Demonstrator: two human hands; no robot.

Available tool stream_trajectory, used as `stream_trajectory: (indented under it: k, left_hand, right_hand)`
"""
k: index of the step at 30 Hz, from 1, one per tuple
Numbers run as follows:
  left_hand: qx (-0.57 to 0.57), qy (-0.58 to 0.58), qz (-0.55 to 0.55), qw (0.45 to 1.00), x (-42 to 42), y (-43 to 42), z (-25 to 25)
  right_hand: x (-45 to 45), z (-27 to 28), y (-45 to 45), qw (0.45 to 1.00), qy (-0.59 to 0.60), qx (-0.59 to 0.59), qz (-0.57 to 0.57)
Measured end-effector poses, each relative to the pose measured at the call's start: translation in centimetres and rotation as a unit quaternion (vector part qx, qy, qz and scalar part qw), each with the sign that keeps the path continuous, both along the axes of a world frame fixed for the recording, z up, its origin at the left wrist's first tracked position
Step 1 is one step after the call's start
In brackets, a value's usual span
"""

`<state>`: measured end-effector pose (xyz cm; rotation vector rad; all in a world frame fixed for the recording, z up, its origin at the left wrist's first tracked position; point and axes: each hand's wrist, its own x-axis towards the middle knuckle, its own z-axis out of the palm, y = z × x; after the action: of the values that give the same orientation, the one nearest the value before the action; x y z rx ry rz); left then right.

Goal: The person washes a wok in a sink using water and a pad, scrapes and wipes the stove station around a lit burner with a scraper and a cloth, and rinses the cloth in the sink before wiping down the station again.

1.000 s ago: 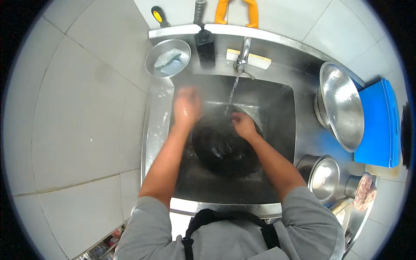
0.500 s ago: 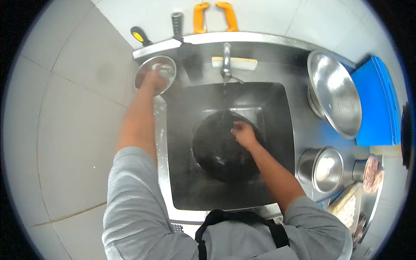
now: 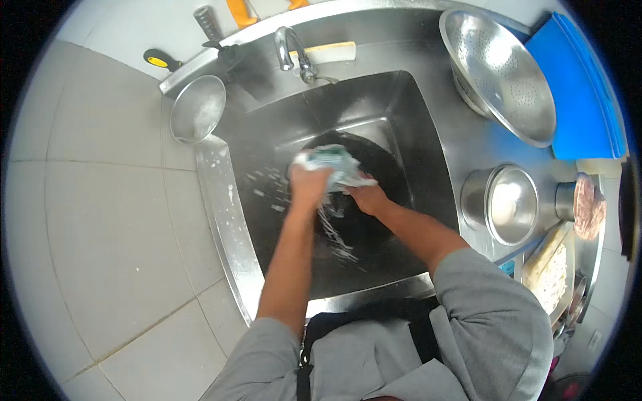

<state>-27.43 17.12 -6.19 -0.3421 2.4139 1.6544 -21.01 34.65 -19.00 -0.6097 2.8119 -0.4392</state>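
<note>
one green-and-white cloth (image 3: 334, 160) has left the upper-left round steel bowl (image 3: 198, 110); my left hand (image 3: 309, 184) grips it; my half-hidden right hand's (image 3: 368, 198) grip i can't tell.

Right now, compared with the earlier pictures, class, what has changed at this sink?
The left hand has taken the pale green cloth from the metal bowl and brought it rightward over the dark pan in the sink. The right hand now meets the cloth's edge. White spatter has appeared, and the stream from the tap no longer shows clearly. The bowl and colander stayed put.
</note>
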Motion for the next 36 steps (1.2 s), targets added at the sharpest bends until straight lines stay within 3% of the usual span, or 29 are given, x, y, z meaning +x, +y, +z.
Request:
stream_trajectory:
  k: [1,3,4,5,6,7,8,9,10,11,12,13,14,15,16,19,22,27,29,31,33,35,36]
  left_hand:
    - [0.050,-0.009,0.008,0.999,0.7,2.3,-0.6]
    - [0.057,-0.021,0.023,0.998,1.2,3.8,0.7]
    - [0.062,-0.028,0.042,0.997,1.0,4.6,1.7]
    - [0.025,0.048,0.026,0.998,0.1,2.8,2.4]
    - [-0.184,0.158,0.027,0.970,-1.1,1.1,6.3]
    - [-0.236,0.199,0.051,0.950,-2.1,-0.7,11.3]
    - [-0.292,0.263,0.098,0.915,-4.3,-4.0,12.3]
    - [-0.228,0.273,0.131,0.926,-6.4,-7.2,14.6]
    - [-0.306,0.255,0.174,0.901,-8.4,-9.5,16.5]
    - [-0.356,0.257,0.126,0.890,-11.5,-14.0,16.1]
    - [-0.403,0.260,0.079,0.874,-14.5,-17.3,15.1]
    - [-0.403,0.261,0.078,0.873,-16.3,-18.1,14.3]
    - [-0.461,0.187,-0.042,0.866,-17.7,-18.6,13.6]
    - [-0.509,0.107,-0.160,0.839,-19.1,-19.2,12.6]
    - [-0.508,0.111,-0.157,0.839,-20.9,-20.2,10.0]
    - [-0.553,0.025,-0.152,0.819,-23.8,-20.2,6.3]
    - [-0.576,-0.020,-0.138,0.806,-25.6,-19.7,4.2]
    - [-0.540,0.011,-0.117,0.833,-26.3,-21.0,4.9]
    - [-0.520,0.021,-0.161,0.838,-22.9,-20.3,11.0]
    - [-0.268,0.077,-0.036,0.960,-21.3,-21.8,13.8]
    - [-0.090,0.136,0.094,0.982,-16.7,-19.8,17.3]
    - [0.021,0.163,0.084,0.983,-11.4,-15.2,17.5]
    - [-0.043,0.139,0.032,0.989,-8.7,-12.7,16.3]
  right_hand:
    - [0.7,-1.4,-0.6,1.000,-0.004,-0.001,-0.003]
    - [1.7,-1.7,-1.2,0.965,-0.191,-0.070,-0.168]
    - [2.3,-0.3,-0.7,0.989,-0.105,-0.058,-0.091]
    - [1.7,-0.3,0.4,0.989,-0.101,-0.057,-0.092]
    - [1.4,-0.7,1.8,0.997,-0.053,-0.025,-0.048]
    - [1.3,-1.3,3.3,1.000,-0.009,0.005,-0.005]
    - [0.6,-1.1,5.4,0.998,-0.035,0.059,0.015]
    - [-0.2,-0.9,6.3,0.998,-0.037,0.057,0.015]
    - [-0.8,-0.6,6.8,0.977,-0.097,-0.012,-0.188]
    - [-0.7,-0.6,6.9,0.908,-0.153,-0.078,-0.382]
    - [-0.4,-0.7,6.4,0.906,-0.154,-0.080,-0.385]
    - [0.1,-1.0,5.1,0.948,-0.078,-0.082,-0.296]
    - [0.4,-1.0,3.8,0.976,0.001,-0.083,-0.200]
    - [0.6,0.7,2.4,0.989,-0.031,-0.067,-0.129]
    - [0.8,2.5,1.4,0.995,-0.062,-0.050,-0.058]
    - [1.8,1.8,-0.2,0.999,-0.018,-0.038,0.018]
    - [2.0,2.4,-1.1,0.998,-0.030,-0.043,-0.035]
    - [1.0,4.5,-1.3,0.991,-0.095,-0.054,-0.083]
    - [0.8,5.1,-0.7,0.985,-0.122,-0.056,-0.108]
    - [0.3,6.3,0.8,0.976,-0.093,-0.083,-0.181]
    - [-0.1,5.3,1.5,0.967,-0.084,-0.105,-0.217]
    - [-0.5,4.7,1.6,0.923,-0.105,-0.261,-0.263]
    - [-1.1,4.4,0.8,0.900,-0.129,-0.307,-0.282]
